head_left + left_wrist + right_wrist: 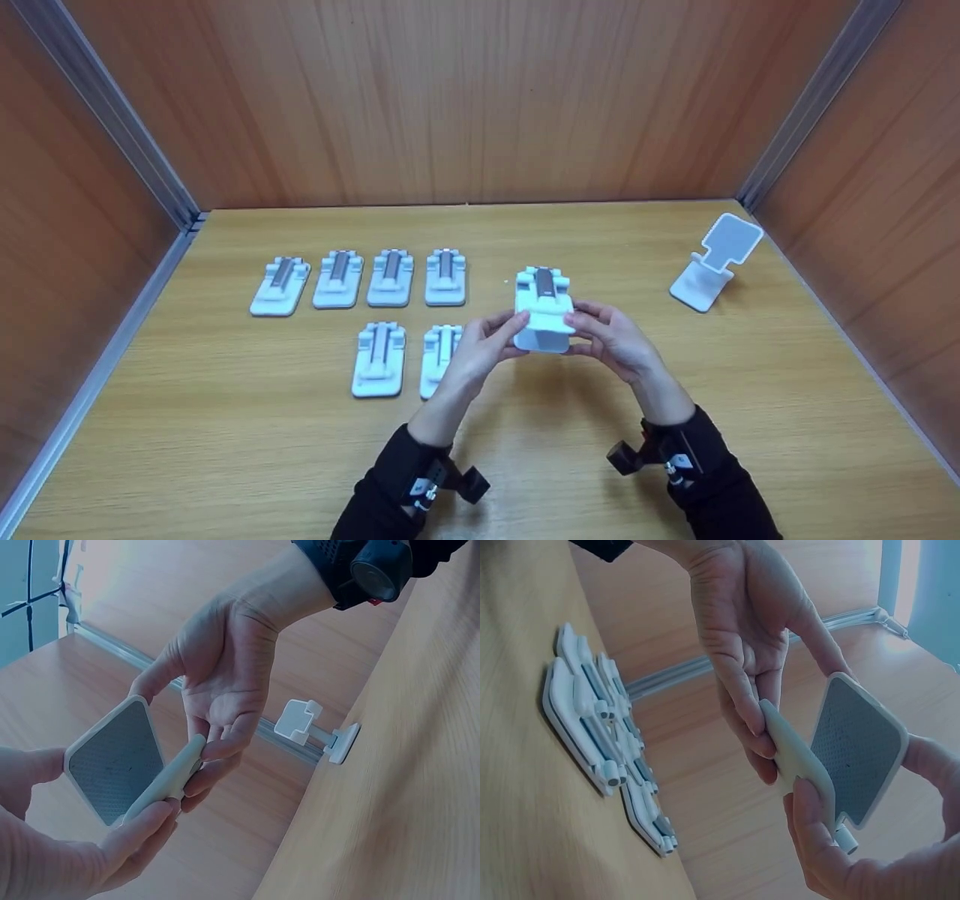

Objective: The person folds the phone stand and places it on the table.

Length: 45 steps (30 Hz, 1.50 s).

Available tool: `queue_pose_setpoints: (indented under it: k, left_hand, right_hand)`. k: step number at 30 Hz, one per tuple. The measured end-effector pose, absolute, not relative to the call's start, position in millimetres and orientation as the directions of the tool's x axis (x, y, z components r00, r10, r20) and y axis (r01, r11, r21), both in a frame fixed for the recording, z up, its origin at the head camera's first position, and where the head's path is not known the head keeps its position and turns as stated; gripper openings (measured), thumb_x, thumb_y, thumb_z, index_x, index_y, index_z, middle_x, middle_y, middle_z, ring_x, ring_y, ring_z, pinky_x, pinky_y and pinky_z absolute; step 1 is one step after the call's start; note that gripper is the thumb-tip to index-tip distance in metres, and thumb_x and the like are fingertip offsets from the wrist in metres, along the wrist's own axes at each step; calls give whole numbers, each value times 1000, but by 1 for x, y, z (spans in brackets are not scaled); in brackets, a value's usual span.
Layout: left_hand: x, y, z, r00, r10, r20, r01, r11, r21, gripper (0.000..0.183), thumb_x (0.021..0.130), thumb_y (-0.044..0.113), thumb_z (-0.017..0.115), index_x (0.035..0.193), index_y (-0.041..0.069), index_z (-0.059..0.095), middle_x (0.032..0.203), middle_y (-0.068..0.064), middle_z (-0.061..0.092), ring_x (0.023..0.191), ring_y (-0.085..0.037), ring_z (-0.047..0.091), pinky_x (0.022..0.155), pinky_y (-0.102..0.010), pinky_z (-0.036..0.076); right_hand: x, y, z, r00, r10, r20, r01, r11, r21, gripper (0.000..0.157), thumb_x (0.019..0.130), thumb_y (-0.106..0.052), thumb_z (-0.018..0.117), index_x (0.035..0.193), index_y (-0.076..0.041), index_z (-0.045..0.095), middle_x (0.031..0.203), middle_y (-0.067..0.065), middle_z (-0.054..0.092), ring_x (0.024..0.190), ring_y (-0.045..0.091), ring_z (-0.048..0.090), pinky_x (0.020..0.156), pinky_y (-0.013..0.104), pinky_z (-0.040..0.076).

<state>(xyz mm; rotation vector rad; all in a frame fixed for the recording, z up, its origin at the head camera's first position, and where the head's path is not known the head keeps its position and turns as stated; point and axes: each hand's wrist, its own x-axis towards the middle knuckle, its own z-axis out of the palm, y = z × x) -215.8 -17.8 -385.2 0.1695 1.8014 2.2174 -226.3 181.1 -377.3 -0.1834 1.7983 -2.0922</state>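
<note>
A white foldable phone stand (545, 301) is held above the table between both hands. My left hand (478, 351) grips its left side with thumb and fingers, and my right hand (619, 345) grips its right side. In the left wrist view the stand's upper plate, with a grey textured pad (118, 765), is tilted partly away from the base (169, 778). The right wrist view shows the same gap between the pad (857, 750) and the base (799, 754). Left of my hands, a folded stand (444, 352) is partly hidden by the left hand.
Several folded white stands lie in a back row (390, 279), with another folded stand (379, 361) in front. At the far right stands an unfolded stand (701, 281), its plate raised. Wooden panels (465, 105) enclose the table (225, 420) at the back and sides.
</note>
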Motion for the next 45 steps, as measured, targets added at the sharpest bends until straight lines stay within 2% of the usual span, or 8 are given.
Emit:
queue_pose_setpoints:
  k: [5,9,22,32,36,39,42,45]
  left_hand:
    - [-214,-18,-383,-955,279,-102,-161,-201,966,55,86,24,58,125,-11,40,112,-20,56,95,-24,59,79,-30,51]
    - [-213,-18,-382,-960,272,-67,-132,-231,964,49,87,13,57,124,-13,40,112,-23,55,95,-25,59,78,-31,51]
    - [-211,-18,-383,-974,226,-21,-83,-266,960,41,83,-2,58,120,-14,44,99,-24,60,87,-25,61,74,-32,53]
    - [-210,-35,-385,-977,192,-91,-140,-258,956,41,83,-1,58,121,-11,45,104,-23,58,89,-25,61,76,-31,52]
    - [-212,-53,-386,-985,140,-105,-136,-230,964,40,83,-3,57,121,-11,45,103,-23,58,87,-24,60,76,-31,52]
    - [-215,-69,-387,-989,80,-122,-136,-200,970,39,83,-5,56,121,-10,46,104,-24,57,86,-23,60,74,-31,53]
    - [-217,-86,-388,-991,18,-134,-135,-168,977,39,83,-6,55,121,-11,45,106,-26,56,85,-23,61,73,-30,53]
    - [-217,-103,-391,-991,-26,-133,-128,-145,981,39,83,-9,52,121,-13,43,109,-30,53,84,-23,61,73,-30,53]
  right_hand:
    - [-225,182,-377,-928,-345,-137,190,-123,-974,58,87,-8,53,133,10,23,115,13,51,95,18,56,77,33,51]
    - [-224,181,-378,-935,-336,-112,170,-148,-974,60,85,-3,56,133,11,22,120,17,46,95,19,56,75,30,51]
    - [-221,179,-378,-955,-290,-64,123,-189,-974,59,79,8,58,131,11,28,114,15,52,85,19,60,67,27,53]
    - [-228,191,-378,-950,-309,-36,62,-73,-995,58,85,-6,58,132,9,27,123,25,44,97,21,56,80,31,50]
    - [-239,214,-374,-978,-207,-4,11,-29,-1000,53,87,-11,56,130,9,32,118,21,50,93,18,56,79,30,50]
    - [-249,238,-367,-993,-104,52,-49,-33,-998,45,86,-10,57,124,9,40,102,7,60,87,15,58,74,29,51]
    - [-259,263,-358,-994,11,105,-105,-51,-993,27,86,-8,58,110,1,52,87,-2,63,78,12,59,67,25,52]
    - [-272,289,-351,-979,145,140,-143,-14,-990,12,85,-5,57,97,-6,54,77,-7,62,70,6,58,59,18,51]
